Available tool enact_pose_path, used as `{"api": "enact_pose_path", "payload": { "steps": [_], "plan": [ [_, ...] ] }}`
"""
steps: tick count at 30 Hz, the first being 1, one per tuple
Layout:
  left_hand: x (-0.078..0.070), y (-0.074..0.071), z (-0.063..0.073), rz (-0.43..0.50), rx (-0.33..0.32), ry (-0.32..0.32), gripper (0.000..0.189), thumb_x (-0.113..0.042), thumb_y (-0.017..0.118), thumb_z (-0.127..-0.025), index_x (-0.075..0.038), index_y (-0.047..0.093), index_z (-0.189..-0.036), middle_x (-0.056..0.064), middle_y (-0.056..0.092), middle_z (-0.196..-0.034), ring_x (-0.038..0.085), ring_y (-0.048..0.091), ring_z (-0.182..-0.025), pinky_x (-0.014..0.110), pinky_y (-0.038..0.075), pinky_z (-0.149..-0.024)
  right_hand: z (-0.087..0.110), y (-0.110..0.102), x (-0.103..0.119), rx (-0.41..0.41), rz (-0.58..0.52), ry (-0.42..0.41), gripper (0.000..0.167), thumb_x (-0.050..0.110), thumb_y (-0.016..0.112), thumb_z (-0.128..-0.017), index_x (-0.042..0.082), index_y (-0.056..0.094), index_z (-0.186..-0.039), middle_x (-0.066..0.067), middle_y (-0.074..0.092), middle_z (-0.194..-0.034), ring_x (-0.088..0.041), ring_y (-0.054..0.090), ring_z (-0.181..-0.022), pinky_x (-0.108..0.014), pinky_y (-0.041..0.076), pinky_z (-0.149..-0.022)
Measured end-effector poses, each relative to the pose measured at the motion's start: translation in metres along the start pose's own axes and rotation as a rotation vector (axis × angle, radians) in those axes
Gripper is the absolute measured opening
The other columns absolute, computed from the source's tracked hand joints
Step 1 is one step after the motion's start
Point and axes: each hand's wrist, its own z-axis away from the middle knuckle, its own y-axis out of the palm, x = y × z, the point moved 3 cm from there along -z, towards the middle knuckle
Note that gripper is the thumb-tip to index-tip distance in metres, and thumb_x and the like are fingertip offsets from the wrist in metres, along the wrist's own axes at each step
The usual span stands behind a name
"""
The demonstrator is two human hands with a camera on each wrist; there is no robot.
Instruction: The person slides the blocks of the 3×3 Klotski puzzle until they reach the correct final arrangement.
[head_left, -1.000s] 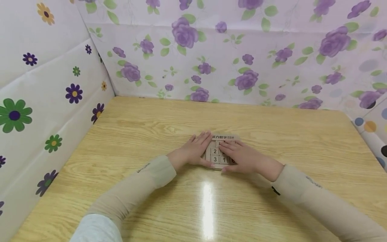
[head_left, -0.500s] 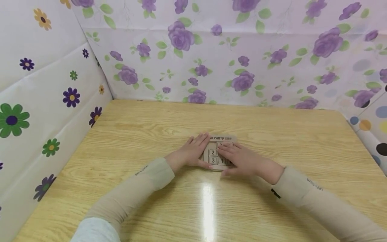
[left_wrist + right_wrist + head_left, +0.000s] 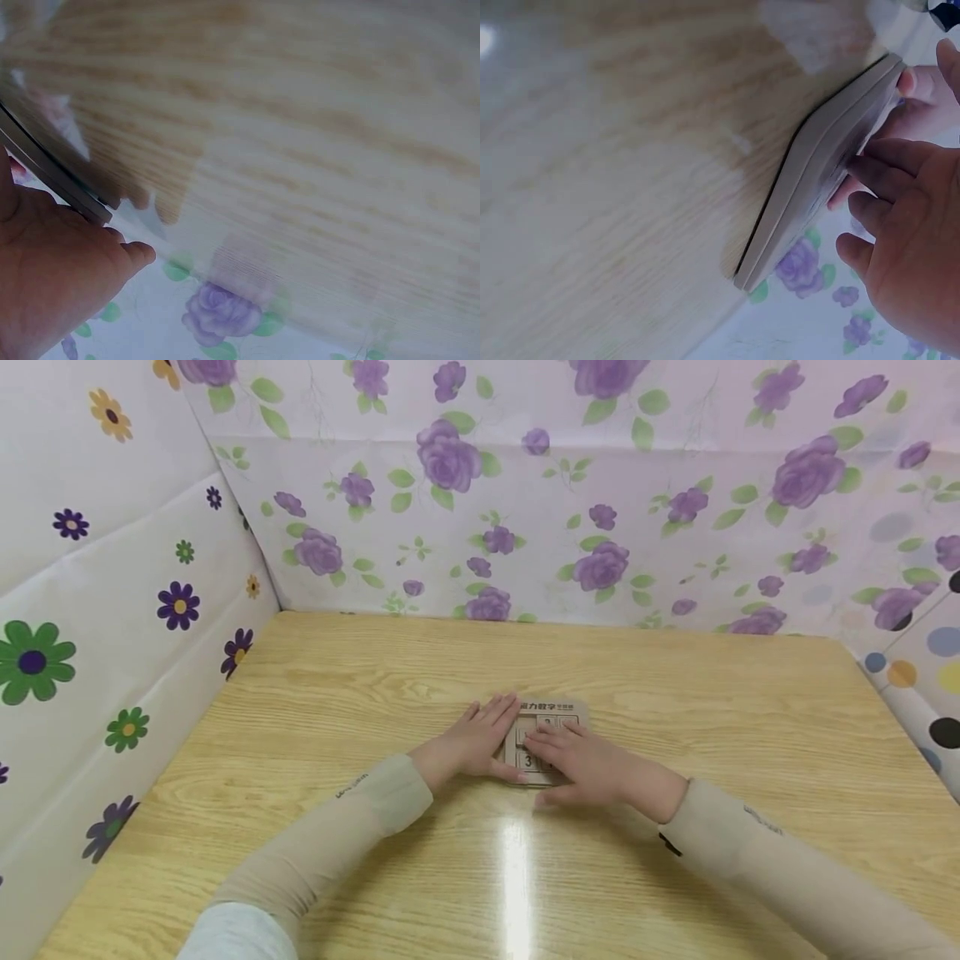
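A flat sliding number puzzle [image 3: 528, 762] with numbered square tiles lies on the wooden table in the head view. My left hand [image 3: 477, 742] rests along its left side, fingers straight, thumb at the lower left corner. My right hand [image 3: 592, 768] lies over the right part of the board, its fingertips touching tiles in the middle row. A 3 shows on a lower left tile, and a gap is visible at the upper left. Several tiles are hidden under the right hand. The right wrist view shows the puzzle [image 3: 802, 161] edge-on beside the right hand's fingers.
The wooden table [image 3: 360, 685] reaches to a back wall covering [image 3: 390, 527] printed with purple roses. A flowered white sheet [image 3: 112, 610] stands on the left, and a dotted one [image 3: 918, 652] on the right. A bright reflection lies on the table in front of the puzzle.
My right hand has slid a little to the left across the tiles, and its fingers now cover the left column's middle tile. My left hand stays at the puzzle's left side.
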Motion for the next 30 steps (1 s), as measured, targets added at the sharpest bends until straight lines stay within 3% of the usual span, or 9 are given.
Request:
{"api": "enact_pose_path", "payload": {
  "steps": [10,22,30],
  "plan": [
    [-0.001,0.002,0.000,0.007,0.001,0.007,0.115,-0.070,0.058,-0.078,-0.008,-0.004,-0.153,0.007,-0.009,-0.160,0.022,-0.007,-0.148,0.045,0.001,-0.120,-0.007,-0.006,-0.004,-0.022,0.050,0.008,0.083,0.054,0.058,-0.088,0.000,0.034,-0.146,-0.016,0.033,-0.152,-0.035,0.025,-0.142,-0.054,0.017,-0.117],
    [-0.003,-0.002,-0.002,0.002,-0.002,0.002,0.115,-0.070,0.058,-0.078,-0.008,-0.003,-0.153,0.008,-0.008,-0.160,0.023,-0.006,-0.148,0.045,0.001,-0.120,0.020,0.000,0.016,-0.005,0.054,-0.102,0.076,0.051,0.057,-0.089,0.001,0.038,-0.144,-0.014,0.037,-0.151,-0.034,0.027,-0.142,-0.054,0.018,-0.117],
    [-0.001,0.000,-0.001,0.007,-0.002,-0.009,0.117,-0.072,0.058,-0.076,-0.008,-0.004,-0.153,0.007,-0.008,-0.160,0.022,-0.006,-0.148,0.044,0.001,-0.120,0.020,0.007,0.015,-0.028,0.046,-0.098,0.076,0.051,0.056,-0.089,0.001,0.039,-0.144,-0.013,0.037,-0.151,-0.032,0.029,-0.141,-0.054,0.017,-0.117]
  ]
}}
